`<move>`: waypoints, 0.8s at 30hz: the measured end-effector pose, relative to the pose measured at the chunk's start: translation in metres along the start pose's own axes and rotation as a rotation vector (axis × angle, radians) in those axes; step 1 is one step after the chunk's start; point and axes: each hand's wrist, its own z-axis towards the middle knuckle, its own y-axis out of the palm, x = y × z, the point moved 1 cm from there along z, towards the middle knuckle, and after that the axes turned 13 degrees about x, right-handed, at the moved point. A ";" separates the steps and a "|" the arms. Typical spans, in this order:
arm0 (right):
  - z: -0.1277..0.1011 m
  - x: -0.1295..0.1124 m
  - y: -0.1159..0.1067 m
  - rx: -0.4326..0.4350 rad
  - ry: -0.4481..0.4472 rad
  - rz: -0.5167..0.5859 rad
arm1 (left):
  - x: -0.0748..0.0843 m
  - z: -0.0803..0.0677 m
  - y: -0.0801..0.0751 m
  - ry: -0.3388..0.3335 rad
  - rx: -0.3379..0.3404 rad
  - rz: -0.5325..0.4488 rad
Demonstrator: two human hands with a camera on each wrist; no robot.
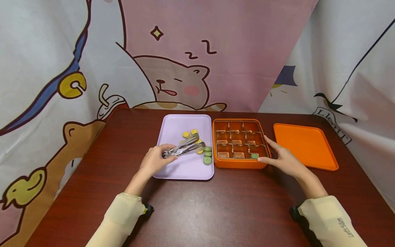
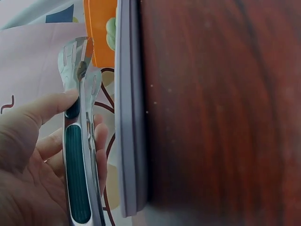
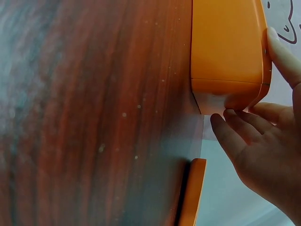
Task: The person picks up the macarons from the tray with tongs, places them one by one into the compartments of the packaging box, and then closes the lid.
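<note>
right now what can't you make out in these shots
- Head view: whether the tongs pinch a piece; the tips overlap the yellow pieces.
- Left wrist view: the purple tray shows edge-on, so its contents are hidden.
- Right wrist view: the orange box shows only its outer wall; compartments hidden.
- Head view: the ridged shapes in the compartments are too small to identify.

A dark reddish-brown wooden bench is seen filling the lower half of the frame. 3 things are set directly on it in a row across the middle: a lilac tray left of centre, an orange compartment box just beside it at centre, and a flat orange lid to the right, apart from the box.
</note>
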 end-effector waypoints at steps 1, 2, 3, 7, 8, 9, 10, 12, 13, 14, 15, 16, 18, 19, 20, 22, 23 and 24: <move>0.000 0.000 0.000 0.000 0.001 -0.002 | -0.001 0.000 0.000 -0.003 -0.001 0.002; 0.000 0.000 0.000 0.001 0.000 -0.003 | -0.001 -0.001 0.000 -0.004 -0.003 0.003; 0.001 0.001 0.001 0.001 -0.001 -0.005 | -0.002 -0.001 0.000 -0.005 -0.006 0.004; 0.001 0.001 0.001 0.004 0.002 -0.008 | -0.004 -0.001 0.001 -0.010 -0.018 0.010; 0.001 0.001 0.001 0.005 0.003 -0.009 | -0.005 -0.001 0.001 -0.010 -0.022 0.010; 0.001 0.001 0.001 0.005 0.004 -0.010 | -0.005 -0.001 0.001 -0.010 -0.025 0.010; 0.001 0.001 0.001 0.006 0.005 -0.011 | -0.005 -0.001 0.001 -0.010 -0.028 0.010; 0.001 0.001 0.001 0.005 0.006 -0.011 | -0.005 -0.001 0.001 -0.016 -0.036 0.011; 0.001 0.002 0.001 0.004 0.007 -0.011 | -0.005 -0.001 0.001 -0.020 -0.041 0.012; 0.001 0.002 0.001 0.004 0.007 -0.011 | -0.005 -0.001 0.002 -0.025 -0.047 0.014; 0.001 0.002 0.000 0.003 0.007 -0.011 | -0.005 -0.001 0.002 -0.032 -0.053 0.017; 0.001 0.002 0.000 0.003 0.007 -0.011 | -0.005 -0.001 0.002 -0.037 -0.060 0.019; 0.001 0.002 0.000 0.004 0.005 -0.013 | -0.005 -0.002 0.002 -0.046 -0.074 0.025; 0.001 0.002 0.000 0.005 0.005 -0.014 | -0.005 -0.002 0.003 -0.050 -0.080 0.027; 0.001 0.002 0.000 0.006 0.003 -0.014 | -0.005 -0.002 0.003 -0.052 -0.084 0.029; 0.001 0.002 0.000 0.009 0.001 -0.016 | -0.005 -0.002 0.003 -0.056 -0.091 0.035; 0.001 0.002 0.000 0.009 -0.001 -0.017 | -0.005 -0.001 0.003 -0.058 -0.093 0.040; 0.001 0.002 0.000 0.010 -0.002 -0.016 | -0.005 -0.001 0.003 -0.058 -0.095 0.047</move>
